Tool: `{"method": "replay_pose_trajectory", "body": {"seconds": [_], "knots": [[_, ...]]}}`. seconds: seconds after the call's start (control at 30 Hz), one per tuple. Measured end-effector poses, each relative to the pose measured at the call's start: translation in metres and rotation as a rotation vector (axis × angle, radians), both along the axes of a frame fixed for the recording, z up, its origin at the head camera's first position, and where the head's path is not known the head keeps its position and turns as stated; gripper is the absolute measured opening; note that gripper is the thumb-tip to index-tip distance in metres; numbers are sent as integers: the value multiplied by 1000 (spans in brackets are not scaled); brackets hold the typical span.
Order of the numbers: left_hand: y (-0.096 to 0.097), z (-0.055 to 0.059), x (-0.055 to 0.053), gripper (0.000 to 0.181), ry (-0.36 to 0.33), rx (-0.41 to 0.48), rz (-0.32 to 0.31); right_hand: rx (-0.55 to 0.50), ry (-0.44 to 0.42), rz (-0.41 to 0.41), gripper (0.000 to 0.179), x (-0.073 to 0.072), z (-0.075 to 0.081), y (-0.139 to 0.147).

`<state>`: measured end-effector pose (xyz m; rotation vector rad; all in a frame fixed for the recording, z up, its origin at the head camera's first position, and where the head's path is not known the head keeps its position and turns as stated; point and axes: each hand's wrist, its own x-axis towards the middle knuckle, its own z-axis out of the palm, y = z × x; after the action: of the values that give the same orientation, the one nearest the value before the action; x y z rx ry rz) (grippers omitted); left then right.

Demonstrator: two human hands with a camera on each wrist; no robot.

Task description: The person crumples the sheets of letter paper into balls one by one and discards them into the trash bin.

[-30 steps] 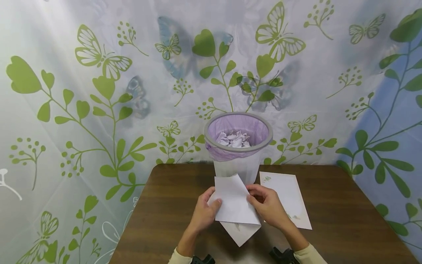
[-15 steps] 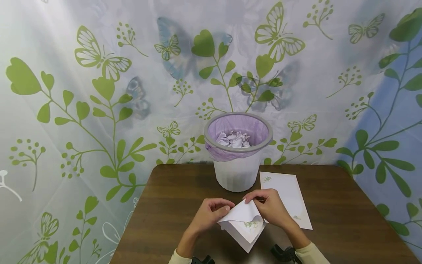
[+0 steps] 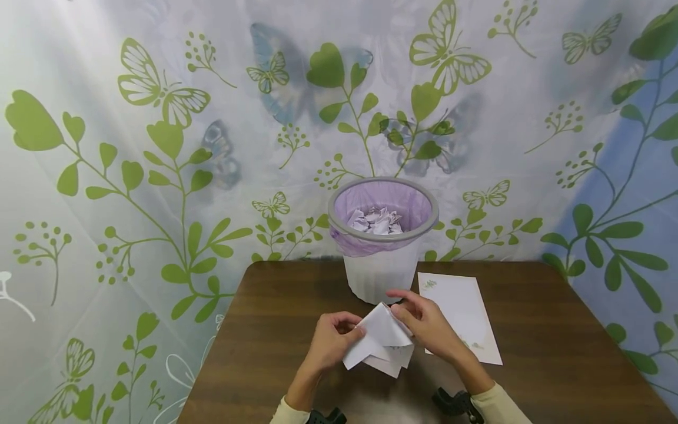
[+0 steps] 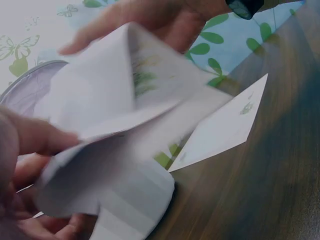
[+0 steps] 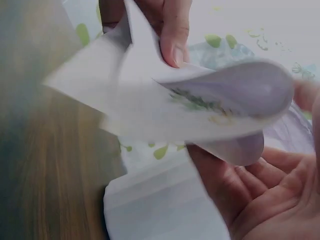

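A white sheet of paper (image 3: 378, 341) with a small green leaf print is folded and bent between the two hands, above the table. My left hand (image 3: 332, 343) pinches its left edge, thumb in front; in the right wrist view the thumb (image 5: 175, 42) presses on the paper. At the upper right side, my right hand (image 3: 426, 324) holds it between thumb and fingers, the index finger stretched past the top corner. The right wrist view shows the paper curling in a loop beside the right palm (image 5: 275, 195). Part of the right fingers is hidden behind the paper.
A white bin (image 3: 378, 274) with a grey rim and purple liner stands behind the hands, holding crumpled paper (image 3: 376, 221). Another printed sheet (image 3: 458, 315) lies flat on the brown table (image 3: 540, 330) at the right. A patterned curtain (image 3: 265, 135) hangs behind.
The paper has gone from a larger, flatter folded piece to a smaller, peaked bundle, its top folded over and turned. Both hands stay on it; the right hand has shifted slightly upward.
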<state>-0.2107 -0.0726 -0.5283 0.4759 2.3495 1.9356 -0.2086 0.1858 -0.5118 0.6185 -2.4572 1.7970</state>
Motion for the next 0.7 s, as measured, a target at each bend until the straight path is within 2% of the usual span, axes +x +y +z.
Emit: {"method": "replay_pose_trajectory", "body": {"seconds": [0.1,0.17,0.3,0.43,0.53,0.6,0.7], "knots": [[1,-1,0,11,28,40,94,11,-9,45,41,0,0,-2],[2,-1,0,10,43,53,145,37,38,46,37,1,0,-5],[5,-1,1,5,90,21,185,70,167,-55,21,3,-1,-11],[8,-2,3,4,153,-49,169,45,267,-149,24,5,-2,-14],[9,-4,3,7,174,-96,126,38,336,-170,27,5,-3,-14],[9,-5,2,11,150,-105,76,47,380,-178,32,4,-2,-15],[8,-5,3,20,56,-54,-12,72,428,-180,41,2,-2,-15]]}}
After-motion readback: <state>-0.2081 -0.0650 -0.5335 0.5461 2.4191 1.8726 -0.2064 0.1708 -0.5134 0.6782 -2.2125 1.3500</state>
